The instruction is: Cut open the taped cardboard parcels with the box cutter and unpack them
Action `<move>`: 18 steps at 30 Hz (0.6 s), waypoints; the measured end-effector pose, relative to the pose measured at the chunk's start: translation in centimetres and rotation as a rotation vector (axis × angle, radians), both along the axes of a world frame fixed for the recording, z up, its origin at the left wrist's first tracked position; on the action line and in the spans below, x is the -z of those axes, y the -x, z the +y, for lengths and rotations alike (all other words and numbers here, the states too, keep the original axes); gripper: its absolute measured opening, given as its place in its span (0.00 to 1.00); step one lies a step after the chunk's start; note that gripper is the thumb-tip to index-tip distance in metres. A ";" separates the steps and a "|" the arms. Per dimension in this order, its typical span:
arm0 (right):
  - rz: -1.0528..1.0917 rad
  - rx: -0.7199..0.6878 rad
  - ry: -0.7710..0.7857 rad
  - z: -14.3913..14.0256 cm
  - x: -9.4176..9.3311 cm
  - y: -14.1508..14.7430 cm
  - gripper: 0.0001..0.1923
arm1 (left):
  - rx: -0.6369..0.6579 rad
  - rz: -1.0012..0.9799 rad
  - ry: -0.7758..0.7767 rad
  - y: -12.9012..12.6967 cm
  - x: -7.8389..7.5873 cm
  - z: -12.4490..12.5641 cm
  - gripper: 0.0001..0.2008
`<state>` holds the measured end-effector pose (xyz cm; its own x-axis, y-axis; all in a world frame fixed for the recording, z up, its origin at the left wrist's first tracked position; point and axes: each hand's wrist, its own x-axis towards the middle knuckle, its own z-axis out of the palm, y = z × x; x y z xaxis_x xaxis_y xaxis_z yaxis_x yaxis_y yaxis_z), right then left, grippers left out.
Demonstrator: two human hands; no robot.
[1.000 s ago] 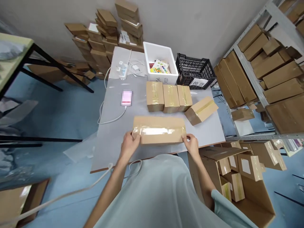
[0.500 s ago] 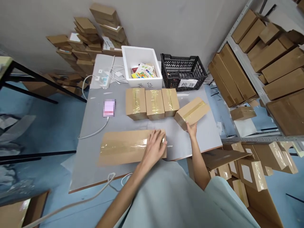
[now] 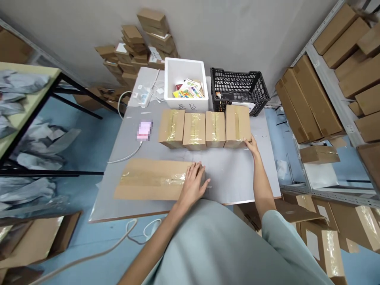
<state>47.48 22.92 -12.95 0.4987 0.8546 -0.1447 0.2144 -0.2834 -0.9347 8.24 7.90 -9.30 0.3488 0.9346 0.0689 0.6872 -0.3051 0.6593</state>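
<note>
A long, taped cardboard box (image 3: 151, 180) lies flat along the table's near edge. My left hand (image 3: 192, 184) rests on its right end, fingers stretched out and a little apart. Farther back, three smaller taped boxes stand in a row: a left one (image 3: 172, 128), a middle one (image 3: 194, 130) and a narrower one (image 3: 215, 128). Against the right end of this row stands a larger cardboard box (image 3: 238, 126). My right hand (image 3: 252, 145) grips its near right corner, with the thumb on the front and the fingers at the side.
Behind the row are a white foam box (image 3: 185, 103) of colourful packets and a black plastic crate (image 3: 261, 97). A phone (image 3: 144, 130) on a cable and a power strip (image 3: 145, 98) lie left on the grey table (image 3: 228, 174). Box-filled shelving (image 3: 323, 71) stands right.
My right hand has turned the larger box from a slant and brought it up and left against the row. My left hand stays on the long box. The view has shifted somewhat.
</note>
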 end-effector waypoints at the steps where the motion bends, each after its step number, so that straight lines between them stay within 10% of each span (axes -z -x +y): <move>1: 0.002 -0.002 0.022 0.3 0.0 0.3 0.46 | -0.004 -0.012 0.007 -0.1 -0.1 -0.1 0.27; 8: -0.085 0.099 0.125 -7.2 2.0 11.0 0.60 | -0.176 -0.234 0.065 3.5 -1.9 0.5 0.26; 13: 0.127 -0.217 0.090 -19.6 3.8 22.7 0.56 | -0.642 -0.130 -0.092 14.3 -2.1 1.8 0.30; 18: 0.257 -0.356 0.055 -26.8 2.4 27.1 0.52 | -0.852 -0.202 0.114 24.1 0.3 0.2 0.35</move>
